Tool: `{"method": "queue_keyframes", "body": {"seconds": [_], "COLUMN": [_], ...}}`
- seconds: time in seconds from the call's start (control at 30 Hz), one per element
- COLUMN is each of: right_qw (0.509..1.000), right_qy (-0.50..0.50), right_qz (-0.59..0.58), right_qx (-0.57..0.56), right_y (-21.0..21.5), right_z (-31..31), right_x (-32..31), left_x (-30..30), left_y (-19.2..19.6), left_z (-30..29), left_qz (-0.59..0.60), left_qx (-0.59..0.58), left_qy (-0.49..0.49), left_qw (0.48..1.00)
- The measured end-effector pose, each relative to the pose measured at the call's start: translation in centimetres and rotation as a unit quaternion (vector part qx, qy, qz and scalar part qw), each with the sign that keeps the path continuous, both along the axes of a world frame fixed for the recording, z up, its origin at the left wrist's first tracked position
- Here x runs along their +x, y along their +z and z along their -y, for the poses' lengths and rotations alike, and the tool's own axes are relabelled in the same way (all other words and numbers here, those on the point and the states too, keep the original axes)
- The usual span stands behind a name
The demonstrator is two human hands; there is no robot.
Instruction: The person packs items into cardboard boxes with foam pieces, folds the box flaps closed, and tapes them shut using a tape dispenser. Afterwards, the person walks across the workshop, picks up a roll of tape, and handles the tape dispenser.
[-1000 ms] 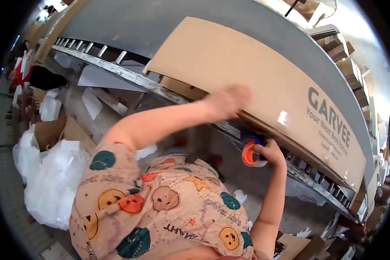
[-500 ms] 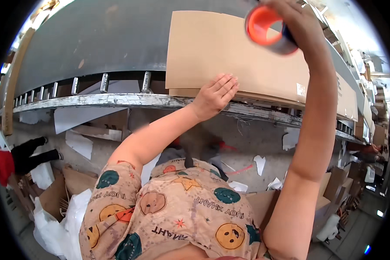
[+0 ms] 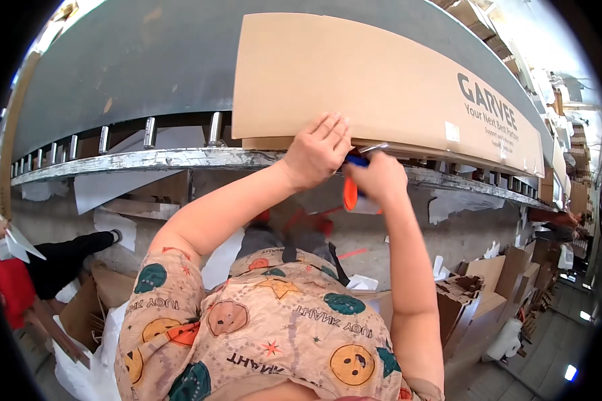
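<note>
Item, nearest: one peach shirt (image 3: 274, 327) on the wearer, printed with round smiling faces, stars and short dark lettering that stands upside down from this view. To the left, white plastic wrapping (image 3: 90, 361) and a co-worker (image 3: 10, 287) in a red top and black trousers; to the right, a torn-topped carton (image 3: 458, 304). Beyond these, one right hand (image 3: 384, 179), fingers curled closed round a tape dispenser (image 3: 350, 194), blue with an orange ring, its metal edge just beside the near lower edge of a box. One left hand (image 3: 318, 154), fingers straight and together, laid against that same edge, grasping nothing. One worn metal rail (image 3: 201, 160) beneath, with silver rollers (image 3: 215, 127) behind it. One long brown cardboard box (image 3: 341, 73), lying lengthwise on the roller line; printing (image 3: 488, 100) at its right end: a large dark line in capitals, smaller lines below; one small pale label (image 3: 452, 131) left of the lettering. Farthest: a grey surface (image 3: 134, 60), scuffed, behind the box.
</note>
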State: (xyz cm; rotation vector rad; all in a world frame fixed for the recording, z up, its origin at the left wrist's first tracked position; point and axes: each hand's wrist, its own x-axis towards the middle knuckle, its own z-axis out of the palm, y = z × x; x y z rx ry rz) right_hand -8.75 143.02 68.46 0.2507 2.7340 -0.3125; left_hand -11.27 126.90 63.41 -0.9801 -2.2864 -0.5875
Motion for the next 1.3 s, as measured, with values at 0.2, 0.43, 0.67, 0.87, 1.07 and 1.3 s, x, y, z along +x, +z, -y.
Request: {"method": "queue_keyframes", "body": {"seconds": [0.2,0.43,0.67,0.87,1.07,1.3], "right_qw": [0.993,0.965,0.947,0.929,0.937,0.923], "right_qy": [0.078,0.236,0.260,0.225,0.211,0.321], "right_qz": [-0.003,0.033,0.046,0.132,0.147,-0.178], "right_qx": [-0.085,-0.106,-0.182,-0.262,-0.236,-0.116], "right_y": [-3.8,-3.0,-3.1,-1.1,8.7,18.3], "right_z": [-3.0,-5.1,-5.6,-8.9,-9.1,1.4], "right_x": [-0.6,-1.9,-2.9,-1.9,0.2,-14.8], "left_x": [0.0,0.3,-0.7,-1.6,0.5,-1.0], "left_y": [2.3,1.0,1.3,1.1,0.7,-0.8], "left_z": [0.3,-2.4,-2.8,-1.5,2.2,3.5], "left_qz": [0.046,-0.057,0.011,0.028,-0.010,-0.036], "left_qx": [-0.003,-0.007,0.075,0.118,0.023,-0.013], "left_qy": [-0.006,0.125,0.199,0.152,0.084,0.009], "left_qw": [0.999,0.990,0.977,0.981,0.996,0.999]}}
